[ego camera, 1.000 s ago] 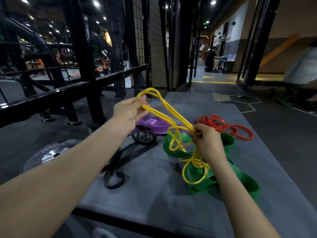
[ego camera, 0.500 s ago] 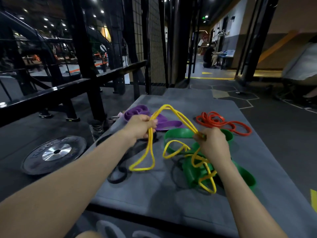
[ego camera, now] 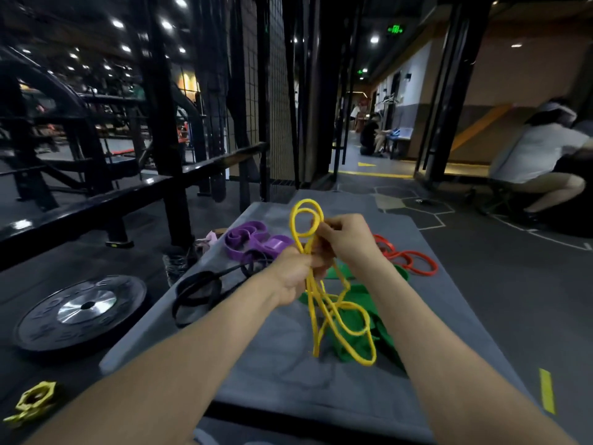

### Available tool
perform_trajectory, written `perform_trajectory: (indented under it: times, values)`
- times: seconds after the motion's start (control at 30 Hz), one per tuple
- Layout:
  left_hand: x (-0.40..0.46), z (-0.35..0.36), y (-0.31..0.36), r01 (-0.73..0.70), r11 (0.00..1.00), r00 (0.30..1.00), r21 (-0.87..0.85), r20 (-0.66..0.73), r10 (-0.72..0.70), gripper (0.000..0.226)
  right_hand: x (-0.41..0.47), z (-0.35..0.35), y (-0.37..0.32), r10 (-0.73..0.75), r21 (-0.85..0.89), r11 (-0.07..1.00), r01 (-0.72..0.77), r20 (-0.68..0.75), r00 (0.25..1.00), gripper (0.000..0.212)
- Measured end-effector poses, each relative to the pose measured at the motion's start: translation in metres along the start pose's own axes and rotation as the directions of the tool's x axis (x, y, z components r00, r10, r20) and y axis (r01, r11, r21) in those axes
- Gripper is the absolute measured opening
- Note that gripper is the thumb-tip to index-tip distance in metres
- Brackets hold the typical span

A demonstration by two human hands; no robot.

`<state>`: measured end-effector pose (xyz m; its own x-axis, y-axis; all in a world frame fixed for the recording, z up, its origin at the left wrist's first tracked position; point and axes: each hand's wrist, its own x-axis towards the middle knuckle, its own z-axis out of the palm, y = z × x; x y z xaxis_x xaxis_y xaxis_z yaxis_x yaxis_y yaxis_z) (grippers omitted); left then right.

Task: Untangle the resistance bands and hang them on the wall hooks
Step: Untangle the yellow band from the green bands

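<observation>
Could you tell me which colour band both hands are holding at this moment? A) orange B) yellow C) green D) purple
B: the left hand and right hand both grip the yellow band, whose loops hang down over the green band on the grey mat.

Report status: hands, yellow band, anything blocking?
Left hand and right hand both grip the yellow band. Band tangled, loops hanging over the green band. Nothing blocking.
</observation>
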<state>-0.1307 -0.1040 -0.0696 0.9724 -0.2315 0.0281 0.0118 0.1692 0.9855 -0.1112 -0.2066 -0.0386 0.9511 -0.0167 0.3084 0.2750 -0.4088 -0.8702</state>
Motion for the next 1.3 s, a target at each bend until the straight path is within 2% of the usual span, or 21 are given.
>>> perform_trajectory:
  times: [0.1, 0.2, 0.27, 0.3, 0.33, 0.4, 0.47, 0.53, 0.63, 0.73, 0.77, 0.8, 0.83, 0.9, 0.97, 1.07, 1.13, 1.23, 1.27, 1.3]
  values:
    - [-0.012, -0.014, 0.016, 0.028, 1.0, 0.999, -0.007, -0.025, -0.028, 0.027, -0.009, 0.003, -0.003, 0.0, 0.167, 0.986, -0.014, 0.082, 0.997, 0.031]
    - [-0.022, -0.034, 0.039, 0.02, 0.992, 0.993, -0.122, -0.111, -0.034, 0.025, -0.023, -0.001, 0.002, 0.004, 0.077, 0.997, -0.009, 0.063, 0.998, 0.03]
    - [-0.029, -0.047, 0.055, -0.02, 0.984, 0.988, -0.175, -0.152, -0.007, 0.028, -0.039, 0.001, 0.002, 0.001, 0.048, 0.999, -0.011, 0.208, 0.978, 0.022]
    - [-0.031, -0.052, 0.061, -0.039, 0.981, 0.986, -0.188, -0.168, 0.006, 0.028, -0.046, 0.005, 0.004, 0.022, 0.041, 0.998, -0.036, 0.304, 0.952, 0.029]
    - [-0.034, -0.055, 0.067, -0.054, 0.978, 0.984, -0.199, -0.179, 0.018, 0.027, -0.052, 0.011, 0.005, 0.029, 0.039, 0.998, -0.048, 0.392, 0.92, 0.045]
    - [-0.041, -0.06, 0.076, -0.064, 0.975, 0.984, -0.215, -0.175, 0.026, 0.026, -0.057, 0.031, 0.01, -0.02, 0.006, 1.0, 0.02, 0.502, 0.865, 0.073]
    - [-0.049, -0.064, 0.084, -0.054, 0.978, 0.99, -0.202, -0.138, 0.027, 0.028, -0.059, 0.055, 0.012, -0.074, -0.064, 0.99, 0.129, 0.546, 0.834, 0.078]
    - [-0.055, -0.07, 0.089, -0.049, 0.98, 0.991, -0.195, -0.132, 0.023, 0.031, -0.063, 0.075, 0.012, -0.076, -0.115, 0.98, 0.163, 0.544, 0.836, 0.065]
    - [-0.066, -0.086, 0.099, -0.041, 0.976, 0.984, -0.213, -0.177, 0.003, 0.033, -0.06, 0.086, 0.033, -0.028, -0.305, 0.932, 0.195, 0.477, 0.878, 0.026]
    - [-0.075, -0.111, 0.109, -0.06, 0.966, 0.966, -0.253, -0.259, -0.008, 0.035, -0.061, 0.064, 0.061, 0.034, -0.625, 0.758, 0.185, 0.321, 0.946, 0.006]
    - [-0.077, -0.118, 0.111, -0.058, 0.97, 0.958, -0.238, -0.285, -0.013, 0.035, -0.062, 0.052, 0.069, 0.041, -0.729, 0.665, 0.16, 0.25, 0.967, 0.013]
    - [-0.079, -0.123, 0.112, -0.044, 0.977, 0.953, -0.207, -0.301, -0.02, 0.035, -0.063, 0.04, 0.074, 0.068, -0.809, 0.574, 0.125, 0.2, 0.977, 0.02]
    - [-0.078, -0.127, 0.111, -0.018, 0.986, 0.95, -0.163, -0.31, -0.034, 0.035, -0.062, 0.029, 0.075, 0.046, -0.839, 0.53, 0.125, 0.176, 0.983, 0.022]
    - [-0.075, -0.128, 0.102, 0.079, 0.996, 0.943, -0.04, -0.32, -0.088, 0.032, -0.057, 0.015, 0.065, 0.005, -0.782, 0.606, 0.145, 0.186, 0.983, 0.019]
    - [-0.07, -0.125, 0.089, 0.21, 0.963, 0.931, 0.17, -0.337, -0.143, 0.027, -0.051, 0.005, 0.042, -0.073, -0.692, 0.707, 0.143, 0.129, 0.989, 0.017]
    - [-0.064, -0.113, 0.078, 0.373, 0.834, 0.911, 0.408, -0.331, -0.245, 0.021, -0.04, -0.012, -0.002, -0.21, -0.623, 0.765, 0.164, 0.001, 0.978, 0.014]
    - [-0.059, -0.103, 0.077, 0.433, 0.746, 0.896, 0.506, -0.331, -0.296, 0.02, -0.035, -0.021, -0.03, -0.243, -0.624, 0.75, 0.22, 0.049, 0.969, 0.013]
    - [-0.045, -0.083, 0.084, 0.366, 0.637, 0.93, 0.679, -0.286, -0.23, 0.02, -0.031, -0.03, -0.055, -0.255, -0.618, 0.732, 0.286, 0.141, 0.957, 0.013]
    - [-0.042, -0.073, 0.09, 0.326, 0.571, 0.945, 0.754, -0.261, -0.195, 0.022, -0.032, -0.031, -0.057, -0.25, -0.61, 0.736, 0.292, 0.155, 0.956, 0.013]
    - [-0.04, -0.064, 0.096, 0.282, 0.462, 0.959, 0.841, -0.236, -0.156, 0.024, -0.032, -0.033, -0.059, -0.241, -0.601, 0.747, 0.286, 0.157, 0.958, 0.013]
